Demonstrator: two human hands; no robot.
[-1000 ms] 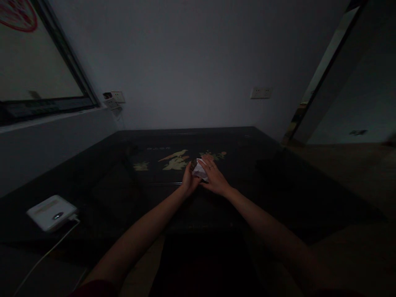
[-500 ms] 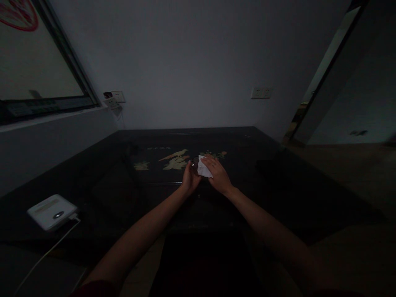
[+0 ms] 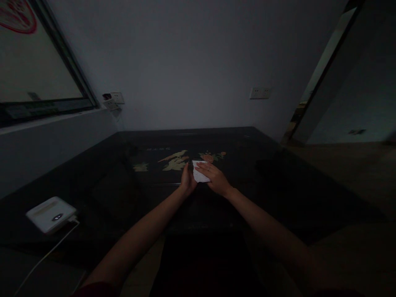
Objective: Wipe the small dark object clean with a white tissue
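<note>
A white tissue (image 3: 199, 175) lies under the fingers of my right hand (image 3: 218, 180), which presses it down from the right side. My left hand (image 3: 187, 182) is cupped just left of the tissue, thumb side up, around a small dark, glassy object. The tissue now covers most of that object, so its kind is not clear. Both hands are close together over the front part of a dark glossy table (image 3: 198, 206). Beyond them, the tabletop carries a picture of a bird (image 3: 176, 159) and orange flowers (image 3: 208, 157).
At the left of the table sits a white box-like device (image 3: 51, 214) with a white cable (image 3: 46, 253) running off the front edge. Wall sockets (image 3: 260, 93) are behind the table, with a plugged adapter (image 3: 110, 103) near the window at left. The room is dim.
The tissue and my right hand have shifted slightly left and nearer to me, covering more of the dark glassy object. My left hand has moved only a little.
</note>
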